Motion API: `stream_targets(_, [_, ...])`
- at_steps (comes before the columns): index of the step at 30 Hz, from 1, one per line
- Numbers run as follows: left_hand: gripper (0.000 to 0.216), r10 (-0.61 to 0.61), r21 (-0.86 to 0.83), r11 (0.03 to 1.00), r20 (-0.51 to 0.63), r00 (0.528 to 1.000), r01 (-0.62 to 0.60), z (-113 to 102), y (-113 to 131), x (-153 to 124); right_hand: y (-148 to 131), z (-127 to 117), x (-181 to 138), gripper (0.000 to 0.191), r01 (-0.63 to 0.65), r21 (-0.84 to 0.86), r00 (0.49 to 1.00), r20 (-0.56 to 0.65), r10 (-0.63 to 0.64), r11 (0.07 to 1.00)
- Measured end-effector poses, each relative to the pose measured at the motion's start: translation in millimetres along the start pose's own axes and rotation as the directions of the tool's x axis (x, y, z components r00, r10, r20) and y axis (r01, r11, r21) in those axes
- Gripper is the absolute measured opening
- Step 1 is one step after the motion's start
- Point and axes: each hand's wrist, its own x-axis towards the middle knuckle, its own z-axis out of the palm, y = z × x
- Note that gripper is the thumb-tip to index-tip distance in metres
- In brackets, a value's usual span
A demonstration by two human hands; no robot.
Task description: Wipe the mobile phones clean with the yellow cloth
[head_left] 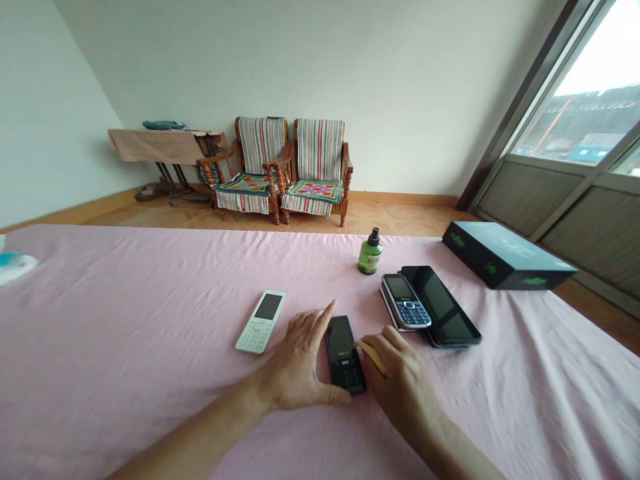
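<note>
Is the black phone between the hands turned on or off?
It looks off. The black phone lies flat on the pink cloth between the left hand and right hand, its screen dark and unlit.

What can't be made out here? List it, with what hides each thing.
- Black keypad phone, head view: its lower edges are covered by the left hand and right hand, so the grip is unclear.
- Stack of dark flat phones: overlapped, count uncertain.
- Small green spray bottle: label too small to read.
- White and blue object: cut off by the left edge.
</note>
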Motion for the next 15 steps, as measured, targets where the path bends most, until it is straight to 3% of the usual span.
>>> stream_targets(8, [0.134,0.033,-0.014,0.999,0.006,0.999,-0.033,3,1,0,-5,16,-7,0.026,0.047,-0.032,0.980,0.197,-0.040,0.998])
stream_targets(15, [0.134,0.059,0.003,0.998,0.016,0.998,-0.059,5,-1,1,-15,16,-2,0.025,0.042,-0.005,0.976,0.214,-0.040,0.999])
